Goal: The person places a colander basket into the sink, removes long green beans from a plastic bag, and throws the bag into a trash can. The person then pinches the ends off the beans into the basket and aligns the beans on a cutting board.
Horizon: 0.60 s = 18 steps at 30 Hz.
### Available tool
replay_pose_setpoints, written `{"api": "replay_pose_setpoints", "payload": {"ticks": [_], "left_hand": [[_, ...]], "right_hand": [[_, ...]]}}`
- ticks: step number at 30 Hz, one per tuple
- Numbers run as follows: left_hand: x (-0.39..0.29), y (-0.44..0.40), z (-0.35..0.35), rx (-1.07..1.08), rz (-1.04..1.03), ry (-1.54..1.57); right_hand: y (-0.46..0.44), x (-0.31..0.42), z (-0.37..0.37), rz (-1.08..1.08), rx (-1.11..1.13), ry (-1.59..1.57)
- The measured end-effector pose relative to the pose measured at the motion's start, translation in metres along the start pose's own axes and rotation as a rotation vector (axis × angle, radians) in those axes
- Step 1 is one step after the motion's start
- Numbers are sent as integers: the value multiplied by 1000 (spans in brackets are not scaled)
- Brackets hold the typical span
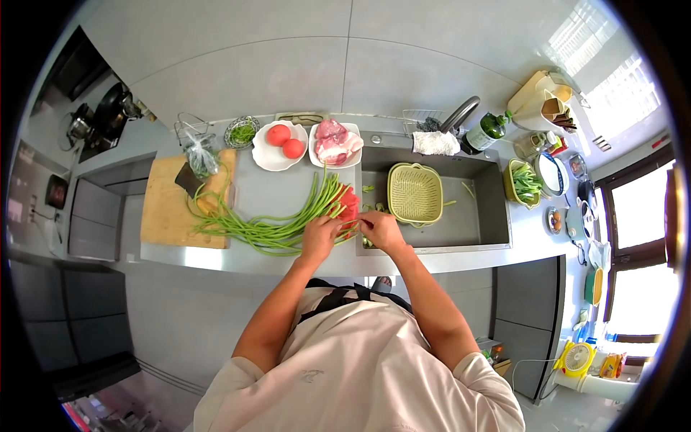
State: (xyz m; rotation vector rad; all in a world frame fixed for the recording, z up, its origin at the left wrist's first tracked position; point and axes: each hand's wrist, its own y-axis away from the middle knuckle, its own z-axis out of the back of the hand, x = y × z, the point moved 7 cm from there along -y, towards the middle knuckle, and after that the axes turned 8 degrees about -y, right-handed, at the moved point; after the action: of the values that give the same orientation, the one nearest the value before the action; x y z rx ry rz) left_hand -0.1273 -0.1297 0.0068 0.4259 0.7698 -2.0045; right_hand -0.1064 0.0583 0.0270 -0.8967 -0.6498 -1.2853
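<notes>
A bundle of long green beans (263, 229) lies curved across the counter, its right end beside a crumpled red plastic bag (348, 204). My left hand (321, 234) is closed at that right end, fingertips pinched on a red strip of the plastic. Facing it at the sink's left edge, my right hand (382, 230) is also pinched, apparently on the same strip; its fingertips partly hide what they hold. The far ends of the beans reach onto a wooden cutting board (160, 209), where a cleaver (188, 180) lies.
A yellow-green basket (415, 193) stands in the grey sink (468, 232), with green scraps around it. Behind the beans are a plate of tomatoes (268, 160) and a plate of raw meat (332, 144). The faucet (461, 114) and a green bottle (486, 132) rise behind the sink.
</notes>
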Motion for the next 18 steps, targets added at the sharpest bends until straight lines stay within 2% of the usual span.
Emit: {"api": "replay_pose_setpoints", "payload": {"ticks": [2,8,11,14,15,18], "left_hand": [[2,4,-3,13,6,-23],[-4,14,-3,-49,18,-18],[9,21,-14,-12,97,16],[9,24,-20,34,68,31],[8,25,-19,29,71,16],[10,21,-15,-21,104,-49]], "right_hand": [[-1,3,-2,116,52,138],[5,-30,-10,-259,-87,-88],[10,-64,-7,-512,-204,-375],[10,-68,1,-450,-214,-369],[9,-69,3,-377,-238,-278],[20,-84,4,-410,-183,-105]]}}
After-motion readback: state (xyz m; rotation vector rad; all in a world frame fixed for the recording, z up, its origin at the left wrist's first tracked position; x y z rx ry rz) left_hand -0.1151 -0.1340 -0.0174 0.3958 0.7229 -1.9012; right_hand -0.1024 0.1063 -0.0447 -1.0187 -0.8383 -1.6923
